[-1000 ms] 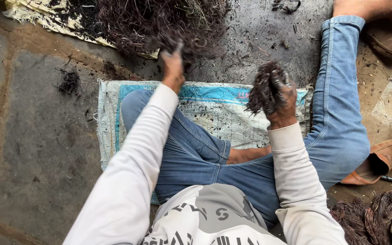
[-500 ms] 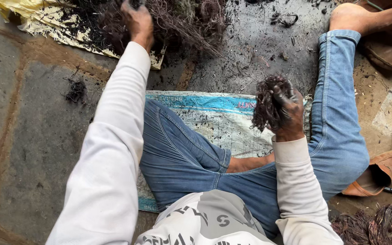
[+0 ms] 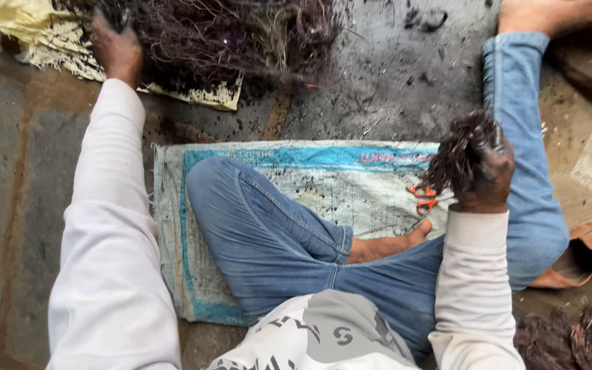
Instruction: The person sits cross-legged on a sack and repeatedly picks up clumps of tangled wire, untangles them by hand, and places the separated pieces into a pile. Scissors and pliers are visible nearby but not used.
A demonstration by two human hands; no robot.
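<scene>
Right hand: the right hand (image 3: 482, 179) is up over the right knee, fist closed tight on a bundle of dark wiry strands (image 3: 462, 152), tips bristling out to the upper left.
Left hand: the left hand (image 3: 115, 49) is stretched far forward, resting on the left edge of the big heap of dark tangled strands (image 3: 231, 31); fingers are partly buried, so whether they grip anything I cannot tell.
Heap: it sits at the top of the view on a yellow sheet (image 3: 29, 27) spread over the floor.
Seat: the person sits cross-legged in blue jeans on a pale woven sack with blue borders (image 3: 310, 178), one bare foot (image 3: 392, 245) tucked in near the right wrist.
Scissors: orange-handled scissors (image 3: 422, 198) lie on the sack, just below the held bundle.
Floor: grey stone floor (image 3: 8, 205), dusted with dark bits.
Right edge: a brown sandal (image 3: 587, 250) beside the right leg, and more dark strands (image 3: 570, 336) in the bottom corner.
</scene>
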